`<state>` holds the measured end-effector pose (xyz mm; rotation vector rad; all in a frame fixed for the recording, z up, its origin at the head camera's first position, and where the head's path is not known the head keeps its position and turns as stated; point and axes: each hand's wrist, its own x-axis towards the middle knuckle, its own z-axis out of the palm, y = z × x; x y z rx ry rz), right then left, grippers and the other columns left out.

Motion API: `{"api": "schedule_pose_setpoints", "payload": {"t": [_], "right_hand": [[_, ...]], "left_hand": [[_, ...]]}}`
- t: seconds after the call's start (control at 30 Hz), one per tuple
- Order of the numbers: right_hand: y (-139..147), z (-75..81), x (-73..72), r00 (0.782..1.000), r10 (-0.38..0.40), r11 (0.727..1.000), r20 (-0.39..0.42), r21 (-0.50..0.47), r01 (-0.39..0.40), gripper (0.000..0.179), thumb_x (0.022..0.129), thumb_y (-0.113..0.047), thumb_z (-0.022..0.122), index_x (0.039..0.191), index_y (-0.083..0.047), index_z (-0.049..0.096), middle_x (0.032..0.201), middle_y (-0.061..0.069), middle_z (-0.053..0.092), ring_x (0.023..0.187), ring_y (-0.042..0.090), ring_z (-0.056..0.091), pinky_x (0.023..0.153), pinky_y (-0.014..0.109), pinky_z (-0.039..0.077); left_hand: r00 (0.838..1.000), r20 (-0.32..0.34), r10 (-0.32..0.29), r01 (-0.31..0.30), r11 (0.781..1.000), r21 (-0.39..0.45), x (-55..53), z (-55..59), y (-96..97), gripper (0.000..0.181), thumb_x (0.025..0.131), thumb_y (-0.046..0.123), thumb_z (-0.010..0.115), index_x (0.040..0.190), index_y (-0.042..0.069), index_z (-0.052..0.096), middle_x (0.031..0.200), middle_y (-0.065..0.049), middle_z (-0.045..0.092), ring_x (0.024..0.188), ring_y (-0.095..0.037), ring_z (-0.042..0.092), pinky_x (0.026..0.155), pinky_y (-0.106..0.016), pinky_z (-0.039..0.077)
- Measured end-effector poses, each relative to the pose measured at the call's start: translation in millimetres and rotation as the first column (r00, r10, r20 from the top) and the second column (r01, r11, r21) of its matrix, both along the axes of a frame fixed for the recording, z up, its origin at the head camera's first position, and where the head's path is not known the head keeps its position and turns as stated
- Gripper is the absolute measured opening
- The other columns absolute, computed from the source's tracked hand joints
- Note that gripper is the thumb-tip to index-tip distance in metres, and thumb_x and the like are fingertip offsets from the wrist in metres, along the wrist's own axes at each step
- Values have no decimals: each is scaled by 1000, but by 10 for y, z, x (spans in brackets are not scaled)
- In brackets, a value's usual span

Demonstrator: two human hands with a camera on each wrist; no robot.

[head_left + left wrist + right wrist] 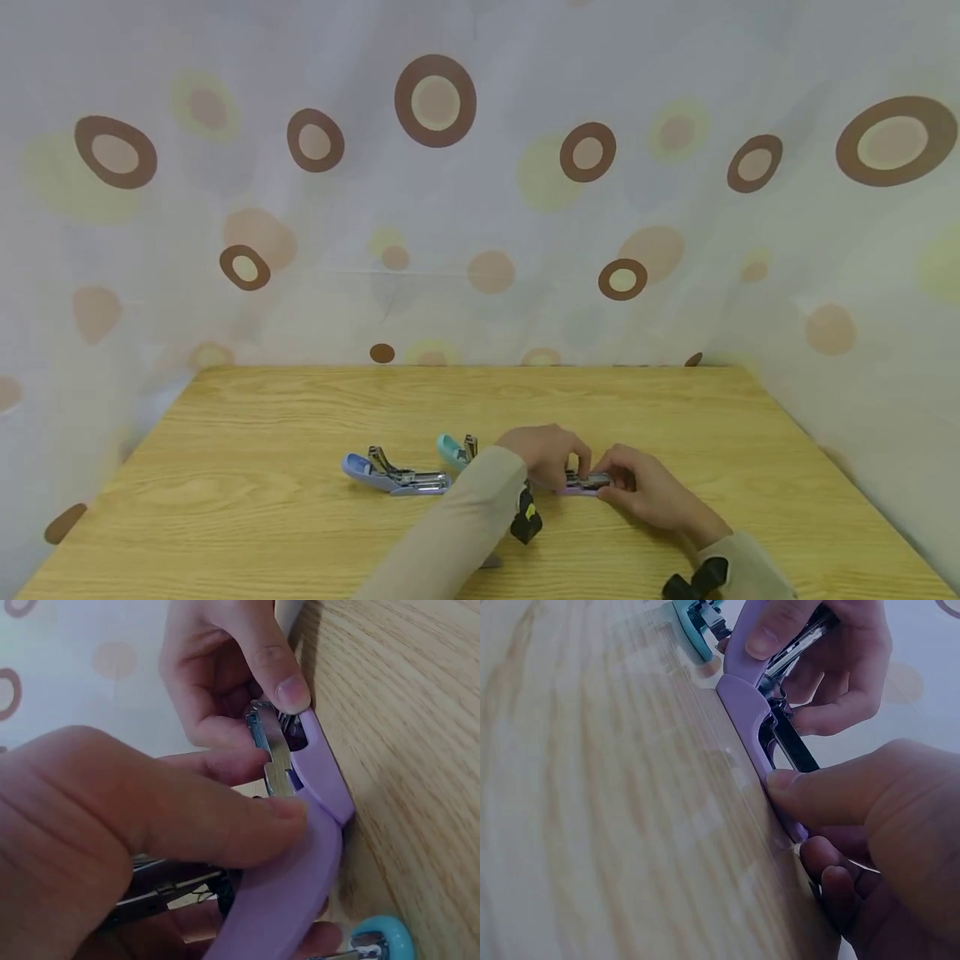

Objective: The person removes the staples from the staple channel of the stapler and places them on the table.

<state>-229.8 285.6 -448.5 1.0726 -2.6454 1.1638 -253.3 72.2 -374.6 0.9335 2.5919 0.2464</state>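
A purple stapler (581, 491) lies folded open on the wooden table, its metal parts exposed. My left hand (546, 454) grips one purple half, the thumb pressed on the plastic near the hinge in the left wrist view. At the other end, my right hand (648, 487) pinches the tip of the purple base (744, 712), with the thumb along its edge in the right wrist view. A dark metal strip (793, 742) stands up from that base between the hands. Part of the stapler is hidden behind my left hand in the head view.
To the left lies a blue stapler (408, 481), folded open. A teal stapler (452, 451), also opened, sits just behind my left forearm, partly covered by it. A small grey piece (491, 562) shows beside the left sleeve. Behind the table (285, 417) hangs a patterned cloth (480, 208).
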Motion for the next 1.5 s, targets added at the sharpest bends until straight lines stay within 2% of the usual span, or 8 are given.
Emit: {"api": "schedule_pose_setpoints", "payload": {"t": [0.1,0.3,0.5,0.63,0.83,1.03,1.3,1.5], "right_hand": [[-12,3,0,1000,-7,1000,-6,3,7,16,86,-7,70,98,-16,62,81,-8,52,63,-1,43,53,20,41],[-31,12,-2,1000,-10,1000,-22,10,10,18,85,-5,71,95,-16,62,80,-6,52,64,-2,43,53,20,41],[-9,57,36,1000,-17,999,-18,33,18,24,84,-1,70,102,-13,59,91,0,59,65,-2,46,54,21,44],[1,77,44,1000,1,1000,-16,6,-1,24,86,-1,68,105,-11,58,93,1,61,67,1,50,55,23,46],[-28,93,25,998,37,998,-47,-47,-39,23,88,3,63,99,-17,62,89,0,62,63,5,52,51,23,45],[-66,79,40,994,73,997,-75,7,-73,24,89,4,61,100,-17,64,90,0,62,62,-1,47,51,21,43],[-176,109,13,985,67,993,-157,110,-50,33,78,12,61,92,-18,59,84,-7,53,62,-4,40,53,17,40],[-207,62,36,987,62,994,-147,95,-49,36,71,14,58,90,-17,52,82,-6,49,64,-3,39,54,17,38]], "left_hand": [[1000,8,-8,8,1000,28,-19,-23,-18,29,82,6,70,91,34,63,74,7,53,61,-8,41,52,-24,33],[1000,-16,-20,21,996,81,-44,-55,-13,20,79,11,78,81,26,65,80,9,58,67,-7,49,57,-21,41],[1000,-19,-19,21,991,133,-41,-99,38,17,77,14,81,78,23,66,83,9,60,72,-5,52,62,-21,44],[1000,-18,-22,24,989,144,-24,-106,49,17,77,14,81,77,22,67,82,10,59,72,-4,52,62,-20,44],[997,-52,-64,71,987,147,-24,-65,37,12,78,13,81,82,18,71,80,10,62,70,-3,53,62,-17,44],[997,-55,-62,69,990,124,0,-72,23,13,77,12,81,77,18,70,75,11,62,67,-2,54,60,-17,44],[996,-75,-56,65,990,126,-30,-100,-12,13,75,12,83,78,18,71,78,11,63,69,-1,53,62,-17,44],[997,-68,-47,56,989,136,-14,-111,-20,15,74,10,83,78,17,70,77,10,63,68,-2,53,61,-17,44]]}}
